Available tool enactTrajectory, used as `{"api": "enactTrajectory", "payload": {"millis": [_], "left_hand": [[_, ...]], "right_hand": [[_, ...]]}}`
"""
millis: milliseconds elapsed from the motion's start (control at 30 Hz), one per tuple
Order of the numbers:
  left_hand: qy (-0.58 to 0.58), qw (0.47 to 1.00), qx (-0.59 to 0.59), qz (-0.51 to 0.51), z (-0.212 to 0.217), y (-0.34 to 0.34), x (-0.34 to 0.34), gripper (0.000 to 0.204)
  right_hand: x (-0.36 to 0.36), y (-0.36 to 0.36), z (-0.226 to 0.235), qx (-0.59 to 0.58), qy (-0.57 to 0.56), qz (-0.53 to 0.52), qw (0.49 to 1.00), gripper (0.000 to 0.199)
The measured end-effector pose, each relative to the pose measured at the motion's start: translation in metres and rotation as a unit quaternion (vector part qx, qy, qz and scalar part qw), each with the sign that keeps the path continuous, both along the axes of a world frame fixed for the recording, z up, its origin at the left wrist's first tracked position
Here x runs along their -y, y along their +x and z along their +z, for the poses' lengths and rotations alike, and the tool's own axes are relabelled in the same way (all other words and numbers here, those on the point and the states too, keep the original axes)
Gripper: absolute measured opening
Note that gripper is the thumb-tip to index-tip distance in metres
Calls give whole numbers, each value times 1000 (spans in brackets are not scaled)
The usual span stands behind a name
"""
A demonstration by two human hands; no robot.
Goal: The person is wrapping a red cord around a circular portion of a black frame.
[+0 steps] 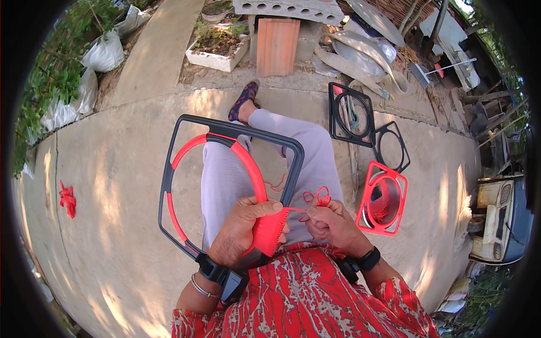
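Observation:
A black square frame (pixel 242 128) with a round inner ring rests across my lap, tilted to the left. Red sections (pixel 251 169) cover parts of that ring. At the frame's near right corner, my left hand (pixel 239 225) is closed around it, thumb pressed on a dense red corded covering (pixel 267 230). My right hand (pixel 336 226) is closed in a pinch on thin red cord (pixel 320 196), whose loose loops stick up above the fingers. One strand runs taut between the two hands. The palm side of my left hand is hidden.
Two black frames (pixel 369 101) (pixel 393 130) lie on the concrete to the right. Nearer stands a red frame (pixel 366 211) around a round container with red cord inside. A red scrap (pixel 67 198) lies far left. A small vehicle (pixel 499 219) is at the right edge.

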State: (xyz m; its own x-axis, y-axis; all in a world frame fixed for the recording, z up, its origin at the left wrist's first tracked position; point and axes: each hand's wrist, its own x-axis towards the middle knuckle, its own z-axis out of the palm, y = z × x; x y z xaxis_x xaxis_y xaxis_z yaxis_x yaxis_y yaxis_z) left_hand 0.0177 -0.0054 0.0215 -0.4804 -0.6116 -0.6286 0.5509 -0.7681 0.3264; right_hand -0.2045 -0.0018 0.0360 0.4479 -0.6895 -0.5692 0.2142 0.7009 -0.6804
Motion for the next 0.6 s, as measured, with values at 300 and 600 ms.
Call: {"api": "enactTrajectory", "payload": {"millis": [300, 600], "left_hand": [[-11, 1000, -5, 3, -4, -9, 0, 18], [21, 998, -17, -53, 7, -2, 14, 26]], "right_hand": [[40, 22, 13, -222, -205, 15, 953, 23], [43, 25, 11, -236, -170, 23, 957, 18]]}}
